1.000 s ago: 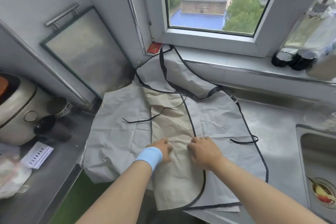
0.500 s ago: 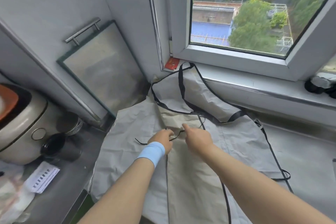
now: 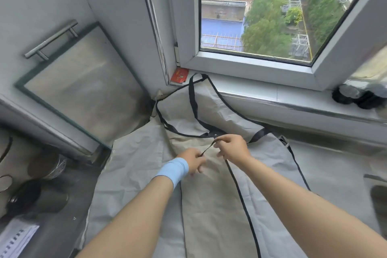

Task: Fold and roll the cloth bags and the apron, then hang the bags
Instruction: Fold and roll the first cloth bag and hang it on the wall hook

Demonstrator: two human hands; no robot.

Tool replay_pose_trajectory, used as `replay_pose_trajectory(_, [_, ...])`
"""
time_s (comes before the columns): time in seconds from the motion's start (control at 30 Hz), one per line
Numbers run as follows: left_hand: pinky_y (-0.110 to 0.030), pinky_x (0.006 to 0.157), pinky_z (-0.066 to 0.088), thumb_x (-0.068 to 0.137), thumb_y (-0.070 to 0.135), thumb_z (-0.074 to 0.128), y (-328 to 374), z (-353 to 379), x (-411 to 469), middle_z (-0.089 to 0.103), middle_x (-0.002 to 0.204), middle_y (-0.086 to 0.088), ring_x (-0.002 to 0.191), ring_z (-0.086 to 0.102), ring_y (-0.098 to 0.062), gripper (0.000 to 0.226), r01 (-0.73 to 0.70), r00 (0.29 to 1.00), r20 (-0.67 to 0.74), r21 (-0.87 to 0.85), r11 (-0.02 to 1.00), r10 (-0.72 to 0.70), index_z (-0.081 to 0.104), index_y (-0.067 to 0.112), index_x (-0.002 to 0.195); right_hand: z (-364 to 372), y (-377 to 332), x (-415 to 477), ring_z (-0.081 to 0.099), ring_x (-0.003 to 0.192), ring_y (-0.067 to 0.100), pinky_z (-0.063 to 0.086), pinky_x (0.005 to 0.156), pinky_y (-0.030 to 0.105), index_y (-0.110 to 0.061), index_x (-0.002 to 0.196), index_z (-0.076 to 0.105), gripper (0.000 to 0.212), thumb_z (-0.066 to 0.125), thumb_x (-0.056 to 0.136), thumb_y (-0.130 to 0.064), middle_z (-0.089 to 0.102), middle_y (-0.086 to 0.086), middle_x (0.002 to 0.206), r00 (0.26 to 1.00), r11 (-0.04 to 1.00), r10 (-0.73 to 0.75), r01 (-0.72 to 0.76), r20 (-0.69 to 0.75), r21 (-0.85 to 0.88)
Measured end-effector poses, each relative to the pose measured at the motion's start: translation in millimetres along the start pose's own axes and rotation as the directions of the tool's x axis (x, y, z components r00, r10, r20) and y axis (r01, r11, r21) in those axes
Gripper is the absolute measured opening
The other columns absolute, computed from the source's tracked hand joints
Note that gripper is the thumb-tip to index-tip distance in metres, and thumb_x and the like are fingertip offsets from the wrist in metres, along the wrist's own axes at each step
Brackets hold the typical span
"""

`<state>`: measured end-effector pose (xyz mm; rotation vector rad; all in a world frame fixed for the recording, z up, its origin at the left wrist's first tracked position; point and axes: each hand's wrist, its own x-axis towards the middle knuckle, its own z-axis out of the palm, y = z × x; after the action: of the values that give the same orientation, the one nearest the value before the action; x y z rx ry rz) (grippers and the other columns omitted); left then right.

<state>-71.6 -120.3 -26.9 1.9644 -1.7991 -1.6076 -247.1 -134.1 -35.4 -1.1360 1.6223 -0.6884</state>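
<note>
A grey apron [image 3: 134, 165] with black edging lies spread on the steel counter, its bib and neck loop reaching up onto the window sill. One side is folded over the middle, showing a beige panel [image 3: 211, 205]. A thin black tie strap [image 3: 207, 148] runs between my hands above the fold. My left hand [image 3: 193, 161], with a blue wristband, pinches its lower end. My right hand [image 3: 232, 147] pinches its upper end near the bib. No cloth bags are in view.
A framed panel with a metal handle [image 3: 81, 81] leans on the left wall. Dark cups [image 3: 39, 192] and a paper slip [image 3: 16, 236] sit at the left counter edge. A red card [image 3: 179, 75] and dark bottle caps [image 3: 354, 96] rest on the sill.
Both hands moved up the apron from the lower fold to the tie strap and picked it up. The strap is now lifted and stretched between them. The view tilted upward.
</note>
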Motion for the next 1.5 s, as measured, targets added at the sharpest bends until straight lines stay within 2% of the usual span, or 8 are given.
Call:
replay_pose_trajectory(0.2, [-0.016, 0.040, 0.033, 0.097, 0.020, 0.053, 66.1, 10.2, -10.6, 0.060, 0.064, -0.002, 0.039, 0.043, -0.010, 0.017, 0.001, 0.999, 0.026, -0.771, 0.637, 0.029, 0.066, 0.013, 0.089, -31.7, 1.8, -23.8, 0.069, 0.084, 0.021, 0.053, 0.072, 0.034, -0.017, 0.107, 0.070, 0.028, 0.058, 0.088, -0.034, 0.071, 0.005, 0.098, 0.874, 0.837, 0.025, -0.284, 0.485, 0.467])
replay_pose_trajectory(0.47, [-0.025, 0.078, 0.052, 0.089, 0.031, 0.058, 73.4, 35.9, -6.4, 0.069, 0.100, 0.002, 0.086, 0.064, -0.020, 0.017, -0.064, 0.988, -0.141, 0.021, 0.998, 0.067, 0.071, 0.030, 0.100, -82.0, 43.6, -33.3, 0.056, 0.054, 0.014, 0.041, 0.049, 0.020, -0.010, 0.090, 0.074, 0.011, 0.065, 0.090, -0.016, 0.074, 0.009, 0.090, 0.990, 0.988, 0.142, -0.143, -0.021, -0.061])
replay_pose_trajectory(0.6, [-0.028, 0.097, 0.047, 0.093, 0.021, 0.050, 68.3, 61.7, -1.0, 0.063, 0.125, 0.007, 0.111, 0.061, -0.018, 0.033, -0.095, 0.993, -0.023, 0.449, 0.888, 0.117, 0.065, 0.032, 0.120, -77.4, 58.7, -40.8, 0.062, 0.103, 0.021, 0.046, 0.082, 0.028, -0.021, 0.117, 0.069, 0.027, 0.059, 0.092, -0.024, 0.071, 0.006, 0.109, 0.997, 0.853, 0.069, -0.045, 0.027, -0.521])
replay_pose_trajectory(0.77, [-0.033, 0.098, 0.041, 0.094, 0.013, 0.044, 64.3, 86.0, 18.2, 0.042, 0.145, -0.002, 0.126, 0.049, -0.029, 0.043, -0.214, 0.976, 0.196, 0.753, 0.623, 0.098, 0.049, 0.020, 0.136, -68.6, 84.4, -51.8, 0.043, 0.125, 0.033, 0.039, 0.103, 0.042, -0.025, 0.154, 0.021, 0.078, 0.052, 0.083, -0.014, 0.045, 0.008, 0.132, 0.999, 0.781, 0.005, -0.026, -0.036, -0.624])
replay_pose_trajectory(0.9, [-0.031, 0.079, 0.040, 0.092, 0.018, 0.044, 57.1, 90.6, 23.3, 0.049, 0.127, -0.006, 0.107, 0.057, -0.033, 0.033, -0.270, 0.963, 0.225, 0.811, 0.518, 0.151, 0.052, 0.023, 0.124, -65.0, 105.0, -51.6, 0.048, 0.112, 0.026, 0.040, 0.092, 0.035, -0.024, 0.118, 0.059, 0.035, 0.060, 0.083, -0.027, 0.050, 0.002, 0.114, 0.996, 0.660, -0.062, 0.086, 0.059, -0.746])
replay_pose_trajectory(1.13, [-0.027, 0.073, 0.044, 0.080, 0.015, 0.049, 42.7, 71.6, 3.1, 0.055, 0.096, 0.001, 0.090, 0.058, -0.024, 0.020, -0.321, 0.931, 0.057, 0.604, 0.729, 0.361, 0.067, 0.023, 0.078, -52.7, 88.3, -55.1, 0.065, 0.075, 0.016, 0.051, 0.066, 0.023, -0.011, 0.074, 0.076, 0.016, 0.062, 0.076, -0.003, 0.073, 0.002, 0.076, 0.988, 0.926, 0.118, -0.147, -0.103, -0.347])
replay_pose_trajectory(1.3, [-0.026, 0.071, 0.046, 0.075, 0.009, 0.051, 47.3, 68.5, -16.4, 0.060, 0.090, 0.003, 0.087, 0.058, -0.020, 0.025, -0.413, 0.884, 0.040, 0.538, 0.735, 0.467, 0.074, 0.021, 0.077, -46.5, 55.8, -61.1, 0.060, 0.053, 0.011, 0.046, 0.048, 0.020, -0.020, 0.064, 0.072, 0.038, 0.053, 0.091, 0.000, 0.066, -0.004, 0.061, 0.784, 0.948, 0.294, -0.313, 0.547, -0.061])
replay_pose_trajectory(1.5, [-0.029, 0.080, 0.047, 0.074, -0.002, 0.046, 32.4, 45.9, -18.6, 0.060, 0.099, 0.004, 0.082, 0.055, -0.018, 0.034, -0.368, 0.836, -0.286, 0.340, 0.866, 0.468, 0.070, 0.021, 0.078, -52.4, 16.3, -19.6, 0.068, 0.083, 0.025, 0.056, 0.065, 0.034, -0.021, 0.079, 0.068, 0.027, 0.046, 0.085, -0.007, 0.072, 0.003, 0.092, 0.990, 0.934, 0.132, -0.144, -0.057, -0.326])
